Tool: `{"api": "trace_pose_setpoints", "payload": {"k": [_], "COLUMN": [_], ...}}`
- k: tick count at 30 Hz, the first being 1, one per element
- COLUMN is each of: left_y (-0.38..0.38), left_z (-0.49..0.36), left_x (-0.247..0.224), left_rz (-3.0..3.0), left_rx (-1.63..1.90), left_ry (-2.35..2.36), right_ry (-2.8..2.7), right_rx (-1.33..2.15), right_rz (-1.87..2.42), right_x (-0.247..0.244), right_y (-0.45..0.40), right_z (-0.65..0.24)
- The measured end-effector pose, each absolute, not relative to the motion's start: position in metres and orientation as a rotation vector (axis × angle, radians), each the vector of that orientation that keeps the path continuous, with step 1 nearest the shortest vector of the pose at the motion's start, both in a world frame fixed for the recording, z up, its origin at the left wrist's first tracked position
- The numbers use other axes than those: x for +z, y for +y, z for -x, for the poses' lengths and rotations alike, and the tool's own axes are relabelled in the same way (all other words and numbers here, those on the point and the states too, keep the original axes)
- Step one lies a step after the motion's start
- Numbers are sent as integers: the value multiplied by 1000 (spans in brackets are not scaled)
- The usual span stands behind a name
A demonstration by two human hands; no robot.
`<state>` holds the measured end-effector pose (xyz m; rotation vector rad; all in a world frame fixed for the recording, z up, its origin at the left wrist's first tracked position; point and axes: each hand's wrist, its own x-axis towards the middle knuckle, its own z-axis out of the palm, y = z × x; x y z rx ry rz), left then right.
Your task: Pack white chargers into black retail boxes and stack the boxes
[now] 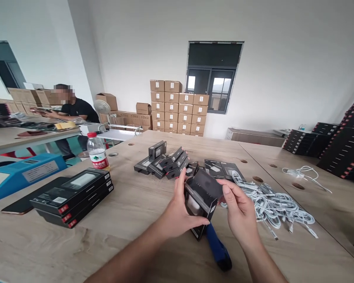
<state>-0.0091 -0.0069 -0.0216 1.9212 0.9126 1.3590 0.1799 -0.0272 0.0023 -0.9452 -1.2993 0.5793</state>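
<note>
A small black carton box (201,198) is held above the wooden table (135,220), tilted, between both hands. My left hand (177,212) grips its left side with the thumb underneath. My right hand (238,210) pinches its right upper corner with thumb and fingers. Under the box a blue-handled tool (218,248) lies on the table. Behind the hands lies a heap of several small black boxes (165,160), and two flat black packs (222,169) are beside it.
A pile of white cables (271,204) lies at the right, a loose cable (303,173) farther off. Flat black boxes (73,194), a water bottle (96,151) and a blue device (20,173) stand left. Black box stacks (342,145) right. A person sits at another table (23,135).
</note>
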Motion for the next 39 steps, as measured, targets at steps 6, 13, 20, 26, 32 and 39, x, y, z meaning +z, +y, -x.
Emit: {"api": "trace_pose_setpoints", "payload": {"k": [6, 13, 20, 26, 32, 39], "left_y": [2, 3, 5, 0, -4, -3], "left_z": [14, 20, 28, 27, 38, 40], "left_x": [-29, -17, -7, -1, 7, 9], "left_rz": [-1922, -2031, -1894, -1732, -1974, -1955], "left_rx": [1434, 1524, 1554, 1625, 1487, 1433], "left_ry": [944, 940, 935, 817, 751, 746], "right_ry": [-1418, -1615, -1662, -1478, -1486, -1560], "right_rx": [566, 325, 96, 432, 457, 411], "right_rz": [793, 858, 875, 806, 844, 815], "right_x": [-12, -17, -22, -23, -15, -10], "right_y": [-22, -20, -16, -21, -22, -23], "right_z": [-175, -175, -174, -166, -167, -170]}}
